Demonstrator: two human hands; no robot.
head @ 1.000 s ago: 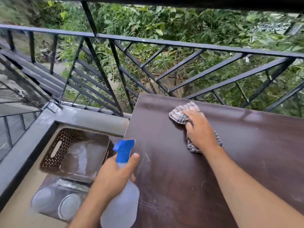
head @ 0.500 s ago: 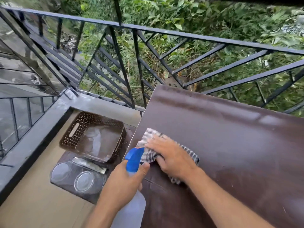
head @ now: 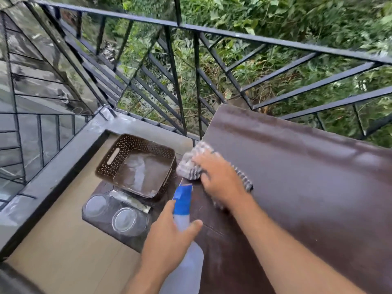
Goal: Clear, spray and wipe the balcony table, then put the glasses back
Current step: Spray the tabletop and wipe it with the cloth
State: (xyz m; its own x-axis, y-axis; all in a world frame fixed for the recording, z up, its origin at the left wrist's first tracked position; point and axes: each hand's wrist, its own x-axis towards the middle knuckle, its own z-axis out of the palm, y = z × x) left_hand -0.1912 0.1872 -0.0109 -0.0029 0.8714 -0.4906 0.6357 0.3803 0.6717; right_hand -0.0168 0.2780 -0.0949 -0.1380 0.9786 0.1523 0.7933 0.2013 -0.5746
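The right hand (head: 220, 179) has its grip pressed flat on a checked cloth (head: 192, 164), palm down, fingers spread over the fabric at the left edge of the dark brown desk (head: 307, 177); part of the cloth bunches past that edge. The left hand (head: 169, 240) has its grip wrapped round the neck of a clear spray bottle (head: 186, 270) with a blue nozzle (head: 182, 198), held upright just beside the desk's near left edge. Down to the left, on a lower dark surface, two glasses (head: 125, 218) stand beside a brown perforated basket (head: 135, 164). A black metal railing (head: 212, 32) runs behind, with green foliage beyond.
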